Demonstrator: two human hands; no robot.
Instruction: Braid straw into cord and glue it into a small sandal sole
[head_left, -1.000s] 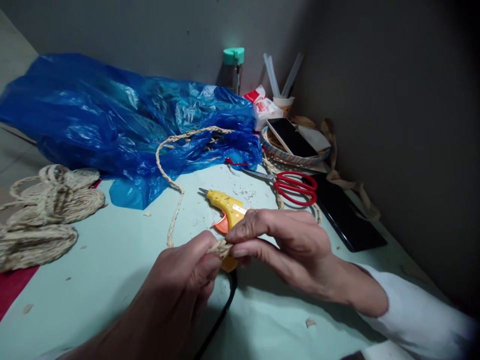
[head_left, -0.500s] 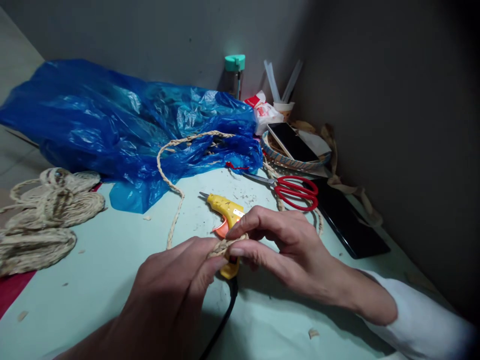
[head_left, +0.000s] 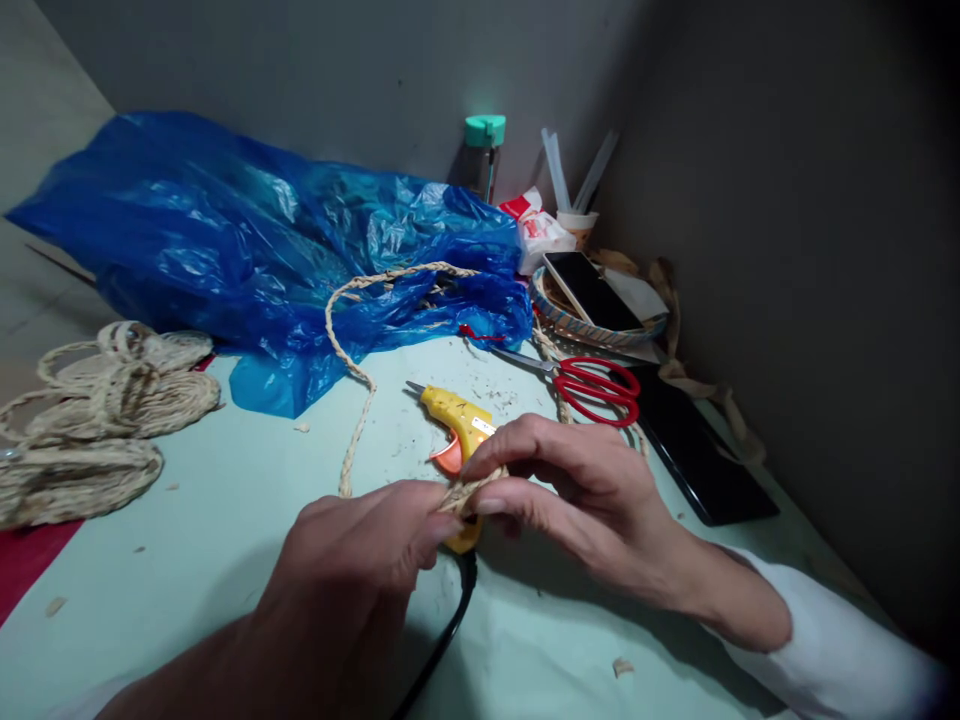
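Note:
Between both hands is a short stretch of braided straw cord, pale tan in colour. My left hand pinches its left part with thumb and forefinger. The right part is gripped by my right hand, thumb below and fingers above. From behind my left hand a longer run of cord climbs over the tabletop to the mouth of a blue plastic bag. Just behind the fingers lies a yellow glue gun with an orange trigger, its lower part partly hidden by my hands.
Red-handled scissors lie right of the glue gun, beside a black phone-like slab. Behind stands a round basket with a phone on it. Coiled straw braids sit at left. A black cable runs toward me.
The view has shifted slightly, so most things sit a little further right. Both hands keep their pinch on the cord, with the held piece turned slightly.

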